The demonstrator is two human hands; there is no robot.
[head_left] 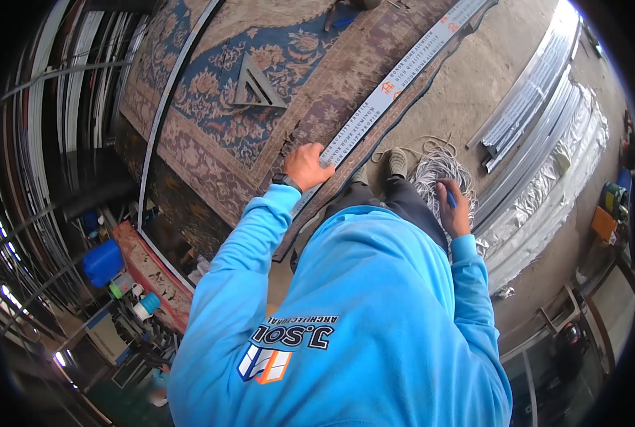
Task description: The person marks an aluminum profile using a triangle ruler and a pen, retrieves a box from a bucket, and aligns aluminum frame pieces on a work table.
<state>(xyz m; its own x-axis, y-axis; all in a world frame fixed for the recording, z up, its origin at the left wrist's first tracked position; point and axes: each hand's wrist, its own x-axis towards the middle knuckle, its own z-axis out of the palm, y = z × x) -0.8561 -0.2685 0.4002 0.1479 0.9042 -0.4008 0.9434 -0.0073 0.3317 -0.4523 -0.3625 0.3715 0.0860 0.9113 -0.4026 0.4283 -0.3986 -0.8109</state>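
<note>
My left hand (pixel 308 166), with a dark watch at the wrist, is closed around the near end of a long aluminium profile (pixel 385 89). Printed film with lettering and orange marks covers the profile, which lies along the edge of a carpet-covered table. Low at my right side, my right hand (pixel 455 208) is closed on a slim blue pen-like thing (pixel 451 200); its exact kind is unclear. A metal triangular square (pixel 257 87) lies flat on the patterned carpet (pixel 210 117), beyond my left hand.
A long thin strip (pixel 162 117) runs across the table's left side. On the floor to my right are a heap of pale cord (pixel 442 171) and long wrapped profiles (pixel 545 171). Racks of profiles (pixel 40 135) and a blue container (pixel 104 262) stand at left.
</note>
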